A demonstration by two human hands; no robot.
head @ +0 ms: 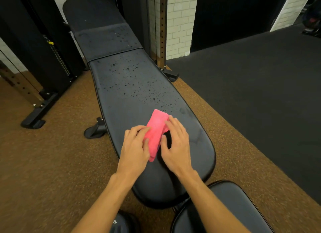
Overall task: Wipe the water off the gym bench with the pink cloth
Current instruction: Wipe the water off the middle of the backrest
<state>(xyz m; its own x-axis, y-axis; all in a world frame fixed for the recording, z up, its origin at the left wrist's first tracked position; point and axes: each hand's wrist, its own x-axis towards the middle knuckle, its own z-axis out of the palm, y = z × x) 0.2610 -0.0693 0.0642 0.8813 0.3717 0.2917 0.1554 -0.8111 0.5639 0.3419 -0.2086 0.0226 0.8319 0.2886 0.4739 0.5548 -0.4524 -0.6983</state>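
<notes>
Both curled, the left hand and right hand pinch the folded pink cloth between them on the gym bench, apparently bunching it into a wiping pad; water droplets bead just beyond the fingertips.

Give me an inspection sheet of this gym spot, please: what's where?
Surface: gym bench, black, droplets over the middle and far pads; near end mostly free of them.
Job's things: pink cloth, folded, on the near pad.
Clutter: nothing seen.
Grips: left hand and right hand both pinch the cloth.
Cables: thin machine cable at left.
Surroundings: brown floor, dark mat, white brick wall.
</notes>
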